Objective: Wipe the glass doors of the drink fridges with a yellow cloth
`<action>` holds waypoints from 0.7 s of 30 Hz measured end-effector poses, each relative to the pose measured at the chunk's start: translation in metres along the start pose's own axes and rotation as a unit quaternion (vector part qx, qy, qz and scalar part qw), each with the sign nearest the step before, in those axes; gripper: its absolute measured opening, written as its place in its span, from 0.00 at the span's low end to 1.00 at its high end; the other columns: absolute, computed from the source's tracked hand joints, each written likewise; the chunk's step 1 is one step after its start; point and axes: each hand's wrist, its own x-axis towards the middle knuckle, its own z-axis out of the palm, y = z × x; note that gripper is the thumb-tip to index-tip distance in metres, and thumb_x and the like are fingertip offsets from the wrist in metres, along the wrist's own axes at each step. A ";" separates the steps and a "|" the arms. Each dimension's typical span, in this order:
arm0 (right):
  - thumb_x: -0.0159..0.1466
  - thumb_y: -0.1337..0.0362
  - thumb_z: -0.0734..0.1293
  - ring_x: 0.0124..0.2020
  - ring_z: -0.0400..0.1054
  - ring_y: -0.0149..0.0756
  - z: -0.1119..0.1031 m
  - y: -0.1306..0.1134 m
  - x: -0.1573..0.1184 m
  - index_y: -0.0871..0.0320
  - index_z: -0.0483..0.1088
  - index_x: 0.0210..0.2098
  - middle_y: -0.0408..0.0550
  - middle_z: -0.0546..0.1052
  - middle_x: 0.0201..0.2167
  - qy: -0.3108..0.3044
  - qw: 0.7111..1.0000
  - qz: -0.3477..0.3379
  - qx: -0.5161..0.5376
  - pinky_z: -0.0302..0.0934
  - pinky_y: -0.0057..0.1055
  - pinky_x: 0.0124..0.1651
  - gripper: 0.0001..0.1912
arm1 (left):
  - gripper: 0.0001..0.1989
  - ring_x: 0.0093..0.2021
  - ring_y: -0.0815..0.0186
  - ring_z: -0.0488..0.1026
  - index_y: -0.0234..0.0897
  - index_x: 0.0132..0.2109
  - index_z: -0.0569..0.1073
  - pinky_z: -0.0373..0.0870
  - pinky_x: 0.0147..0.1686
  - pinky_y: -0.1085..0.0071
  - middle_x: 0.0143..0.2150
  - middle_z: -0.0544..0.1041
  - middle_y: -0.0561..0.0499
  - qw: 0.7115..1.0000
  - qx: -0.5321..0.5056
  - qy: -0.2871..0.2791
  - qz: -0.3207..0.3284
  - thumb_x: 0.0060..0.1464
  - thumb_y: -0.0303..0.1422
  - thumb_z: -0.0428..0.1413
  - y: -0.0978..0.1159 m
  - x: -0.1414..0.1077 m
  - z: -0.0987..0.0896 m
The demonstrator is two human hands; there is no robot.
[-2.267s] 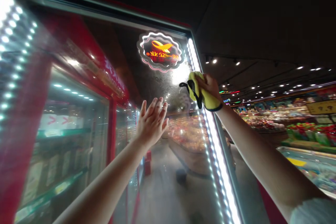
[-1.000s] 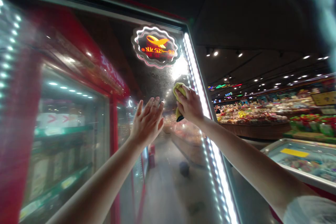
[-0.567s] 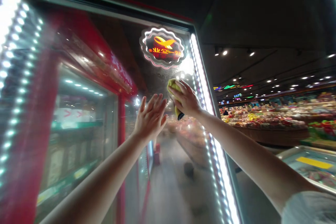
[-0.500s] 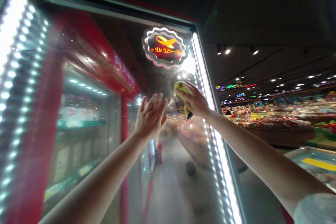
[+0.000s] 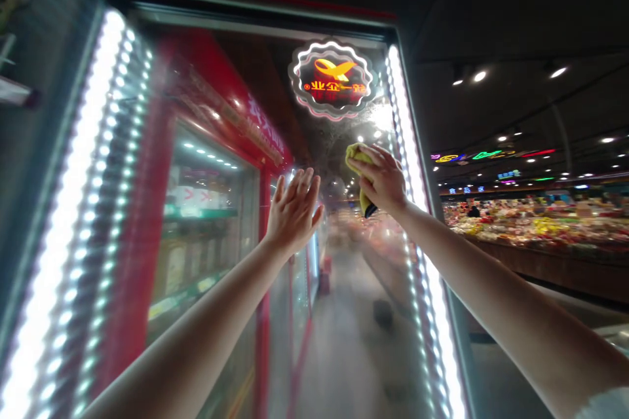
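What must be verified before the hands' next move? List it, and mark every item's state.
1. Right hand has the cloth: ok, bunched under its fingers.
2. Left hand unburdened: ok, open, nothing visible in it.
3. Left palm touching the glass: cannot tell; the hand's back hides it.
4. Cloth away from the lit sign: ok, below it.
5. Glass free of haze: not ok, a hazy patch shows below the sign.

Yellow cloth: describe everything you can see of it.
The yellow cloth is soft-looking fabric with a dark edge at its lower end. It is bunched under the right hand, which covers much of it, before the glass pane, below the lit sign. Whether it touches the glass pane is hard to tell.
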 end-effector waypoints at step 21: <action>0.66 0.68 0.63 0.73 0.50 0.51 0.032 -0.070 0.054 0.42 0.71 0.63 0.38 0.65 0.71 -0.003 0.998 0.047 0.039 0.54 0.56 0.69 0.28 | 0.30 0.75 0.51 0.56 0.32 0.73 0.57 0.52 0.73 0.46 0.75 0.59 0.37 0.998 0.036 -0.054 -0.009 0.68 0.37 0.46 -0.030 -0.029 -0.029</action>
